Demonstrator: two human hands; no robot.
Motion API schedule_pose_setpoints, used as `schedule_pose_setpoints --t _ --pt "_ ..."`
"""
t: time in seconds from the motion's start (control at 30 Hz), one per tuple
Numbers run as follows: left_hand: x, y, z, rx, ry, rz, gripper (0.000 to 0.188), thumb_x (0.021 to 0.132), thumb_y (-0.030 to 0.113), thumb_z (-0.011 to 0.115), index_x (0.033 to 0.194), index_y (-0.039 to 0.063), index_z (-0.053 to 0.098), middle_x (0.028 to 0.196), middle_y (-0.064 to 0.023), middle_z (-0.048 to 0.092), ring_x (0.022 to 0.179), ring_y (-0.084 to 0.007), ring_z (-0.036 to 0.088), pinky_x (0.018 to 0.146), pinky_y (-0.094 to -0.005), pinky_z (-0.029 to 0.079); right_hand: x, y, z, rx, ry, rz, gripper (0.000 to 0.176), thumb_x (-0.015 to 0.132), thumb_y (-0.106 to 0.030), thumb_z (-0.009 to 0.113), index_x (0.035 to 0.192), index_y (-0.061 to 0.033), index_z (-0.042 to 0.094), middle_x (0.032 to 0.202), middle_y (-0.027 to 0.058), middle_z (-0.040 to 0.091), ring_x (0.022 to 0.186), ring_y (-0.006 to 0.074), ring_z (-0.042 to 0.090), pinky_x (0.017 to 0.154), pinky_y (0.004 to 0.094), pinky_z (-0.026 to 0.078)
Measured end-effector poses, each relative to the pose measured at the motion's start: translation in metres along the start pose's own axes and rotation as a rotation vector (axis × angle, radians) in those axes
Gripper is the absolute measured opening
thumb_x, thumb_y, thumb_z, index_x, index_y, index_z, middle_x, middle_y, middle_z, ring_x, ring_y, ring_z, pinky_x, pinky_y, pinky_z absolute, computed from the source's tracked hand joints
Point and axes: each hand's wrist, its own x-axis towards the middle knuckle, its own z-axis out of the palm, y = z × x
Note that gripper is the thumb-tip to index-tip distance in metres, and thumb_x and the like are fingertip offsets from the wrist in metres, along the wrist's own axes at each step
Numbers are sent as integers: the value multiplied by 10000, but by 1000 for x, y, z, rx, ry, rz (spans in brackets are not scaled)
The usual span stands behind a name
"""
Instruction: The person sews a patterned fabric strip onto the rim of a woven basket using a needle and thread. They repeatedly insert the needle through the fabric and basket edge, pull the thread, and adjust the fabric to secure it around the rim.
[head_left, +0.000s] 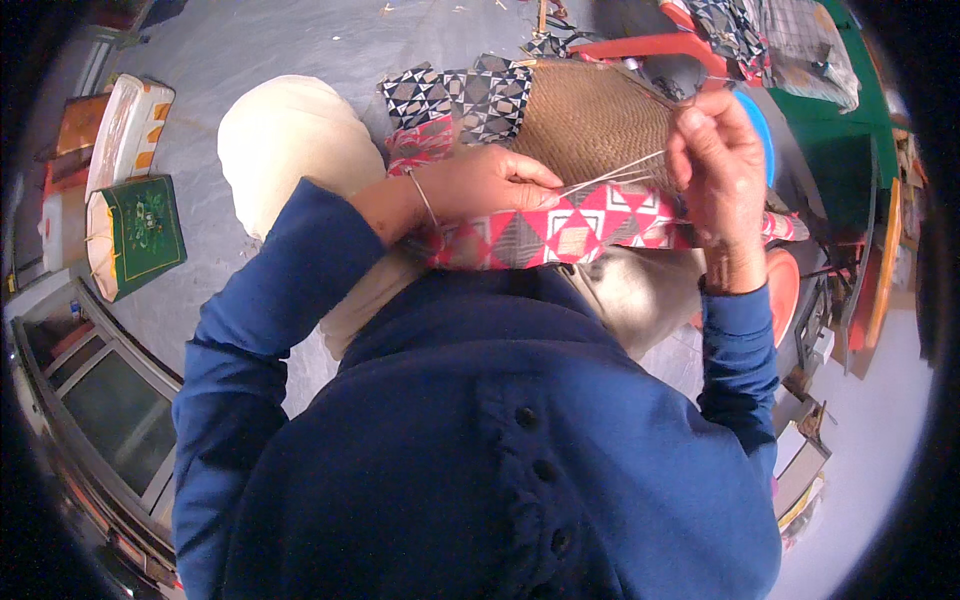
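Across my lap lies a woven mat (592, 112) edged with red, white and brown patterned cloth (540, 232). My left hand (487, 180) rests at that cloth border, with the end of a pale thread (619, 171) between thumb and fingers. The thread runs in a few strands to my right hand (716, 161), which is raised over the mat's right side with its fingers closed on it. Whether a needle is in the right fingers cannot be told. Black-and-white patterned cloth (487, 97) covers the mat's far left corner.
A red plastic chair or stool (637, 46) stands beyond the mat, with patterned cloth near it. Blue (757, 135) and red (782, 289) round items sit at the right. On the left floor are a green bag (146, 232) and a white box (127, 131).
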Motion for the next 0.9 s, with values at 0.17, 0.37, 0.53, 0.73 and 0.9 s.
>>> schedule_pose_setpoints --t 0.17,0.37,0.53,0.73,0.9 --pt "0 3 10 -133 104 64 481 1035 203 626 1451 -12 515 1369 -134 625 1227 -169 597 1027 -317 490 7 2 -29 -268 -14 87 69 996 -109 679 952 -63 652 722 5 650 574 66 572 524 208 430" --pt "-8 4 12 -72 130 45 623 964 189 709 1508 40 445 1452 -140 534 1278 -208 565 1010 -350 518 21 -2 -50 -327 61 67 105 1007 -180 671 957 -88 654 762 -20 655 615 51 588 541 196 414" --pt "-9 1 20 355 384 231 743 873 202 795 1513 61 444 1522 -139 444 1275 -232 561 993 -387 529 39 -16 -89 -500 174 34 116 1005 -213 676 987 -99 683 807 -17 683 642 50 603 524 193 379" --pt "-15 10 20 242 170 116 588 892 238 759 1396 5 567 1284 -169 674 1143 -227 666 942 -363 547 46 -14 -159 -755 75 239 161 1017 -250 655 950 -104 671 830 -9 682 681 86 617 571 250 467" --pt "-16 21 26 452 187 116 505 866 255 750 1270 -25 636 1042 -245 724 965 -302 744 837 -384 568 37 -7 -185 -1460 -228 276 208 969 -212 670 1104 -55 682 967 129 720 843 280 704 752 393 560"
